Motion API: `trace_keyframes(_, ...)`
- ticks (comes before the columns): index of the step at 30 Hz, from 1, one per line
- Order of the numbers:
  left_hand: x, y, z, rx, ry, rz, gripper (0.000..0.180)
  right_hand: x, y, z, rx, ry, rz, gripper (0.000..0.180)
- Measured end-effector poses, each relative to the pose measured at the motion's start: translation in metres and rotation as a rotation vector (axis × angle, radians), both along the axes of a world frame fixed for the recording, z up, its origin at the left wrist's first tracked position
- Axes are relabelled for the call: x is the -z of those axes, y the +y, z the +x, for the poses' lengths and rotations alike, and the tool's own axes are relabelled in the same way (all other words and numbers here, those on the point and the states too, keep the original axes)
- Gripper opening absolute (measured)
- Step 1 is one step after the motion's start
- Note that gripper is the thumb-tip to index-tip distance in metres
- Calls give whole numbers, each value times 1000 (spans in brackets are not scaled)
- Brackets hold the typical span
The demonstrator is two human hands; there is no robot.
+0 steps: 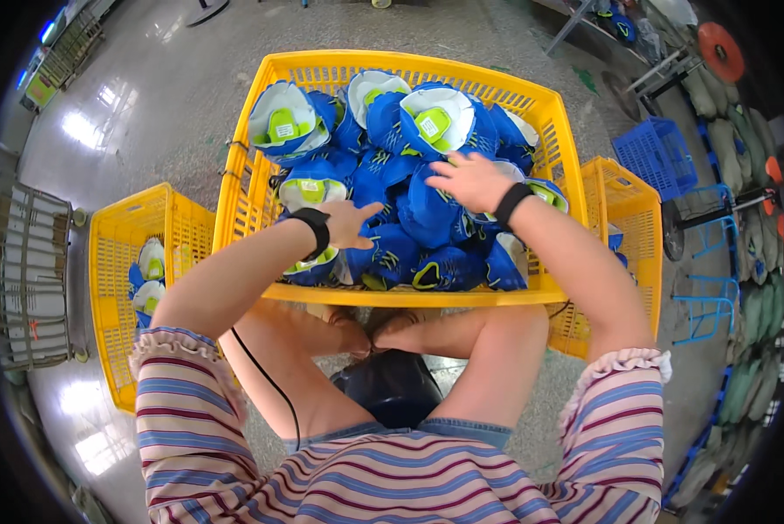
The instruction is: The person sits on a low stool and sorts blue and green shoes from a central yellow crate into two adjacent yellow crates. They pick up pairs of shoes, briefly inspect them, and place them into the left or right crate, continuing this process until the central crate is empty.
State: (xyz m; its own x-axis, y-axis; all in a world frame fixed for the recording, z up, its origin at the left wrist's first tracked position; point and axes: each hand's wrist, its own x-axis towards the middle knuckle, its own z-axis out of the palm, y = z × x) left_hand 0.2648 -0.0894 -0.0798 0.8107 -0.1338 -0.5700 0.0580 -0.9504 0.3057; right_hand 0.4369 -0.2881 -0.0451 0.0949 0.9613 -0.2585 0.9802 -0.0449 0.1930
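Observation:
A yellow plastic crate [409,299] in front of my knees holds a heap of blue shoe uppers [427,205] with white and lime-green linings. Over the left-middle of the heap, my left hand [348,224] has its fingers apart, thumb and forefinger pointing right, and nothing in its grasp. My right hand [472,182] is spread palm down above the uppers right of centre, just below a white-lined upper [440,120] lying opening-up at the back. Whether its fingertips touch the pile I cannot tell. Each wrist wears a black band.
Another yellow crate [117,262] with uppers stands at the left, and one more [632,210] at the right. Beyond that are a blue basket [649,157] and blue metal frames [711,310]. A grey rack [34,271] stands far left. A dark stool [387,389] is between my legs.

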Motion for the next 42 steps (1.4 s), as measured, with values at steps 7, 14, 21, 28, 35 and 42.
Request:
trace_keyframes(7, 32, -8, 10, 181, 23, -6, 51, 112, 35, -31, -236, -121, -294, 30)
trace_keyframes(14, 33, 13, -20, 43, -312, -311, 67, 48, 2, 4, -27, 165, 109, 24)
trace_keyframes(21, -63, -53, -1, -547, -247, -1403, 60, -72, -33, -3, 504, 1283, 455, 72)
trace_keyframes(28, -103, -39, -38, -1035, -534, -1713, 33, -102, -103, -79, 584, 1077, 674, 55)
trace_keyframes(35, -135, -59, -80, -592, -247, -1259, 44, -112, -71, -112, 288, 1028, 849, 50)
trace_keyframes(42, -110, -25, -159, -717, -726, -716, 45, -89, -27, -137, 362, 1252, 609, 49)
